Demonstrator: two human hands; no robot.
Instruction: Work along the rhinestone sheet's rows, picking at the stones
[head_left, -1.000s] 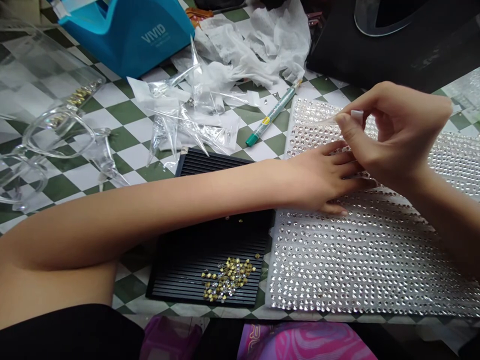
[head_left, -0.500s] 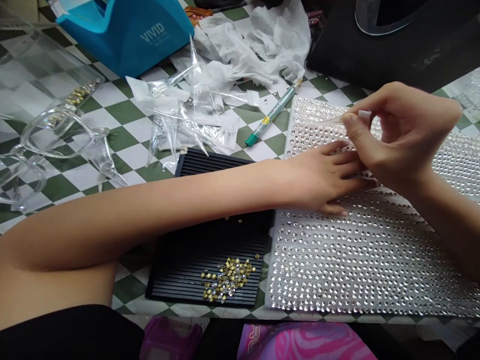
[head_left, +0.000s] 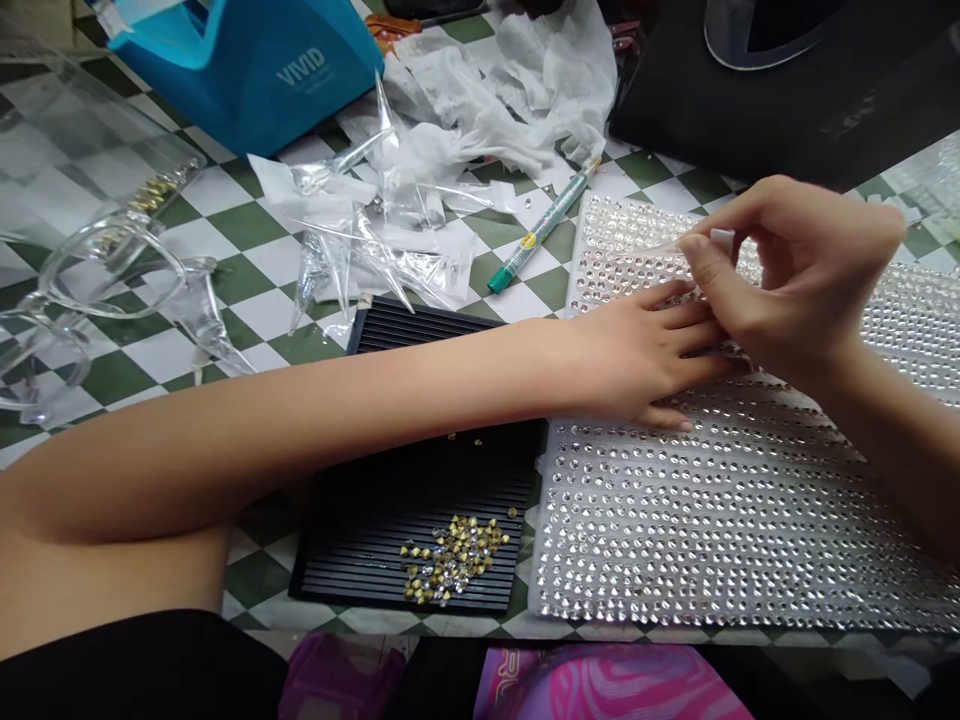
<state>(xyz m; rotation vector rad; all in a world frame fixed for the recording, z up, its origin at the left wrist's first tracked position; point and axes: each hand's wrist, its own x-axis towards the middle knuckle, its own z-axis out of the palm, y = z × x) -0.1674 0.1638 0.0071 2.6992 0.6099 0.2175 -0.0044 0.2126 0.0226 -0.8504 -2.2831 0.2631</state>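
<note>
My left hand (head_left: pixel 637 345) lies flat, palm down, with its fingers spread on a board (head_left: pixel 675 590) covered in rows of clear rhinestones. Just beyond those fingertips, my right hand (head_left: pixel 795 265) pinches a thin, clear, pointed plastic piece (head_left: pixel 645 250) between thumb and finger. A white end (head_left: pixel 722 240) of it shows at the knuckles, and its tip points left over the board's upper rows. Under my left forearm sits a black ridged tray (head_left: pixel 345 540), carrying a pile of loose gold-backed rhinestones (head_left: pixel 457 560). The forearm hides the tray's middle.
Clear cone-shaped plastic bags (head_left: pixel 375 240) and crumpled white tissue (head_left: pixel 517 90) lie behind the tray. A green-capped pen (head_left: pixel 540 235) rests near the board's corner. Farther back stand a blue VIVID tape dispenser (head_left: pixel 255 75) and a black box (head_left: pixel 735 110). Clear glasses (head_left: pixel 112 265) are at left.
My right hand has shifted very slightly left and down, still pinching the clear piece. My left hand stays flat on the board. The whole view has moved a touch.
</note>
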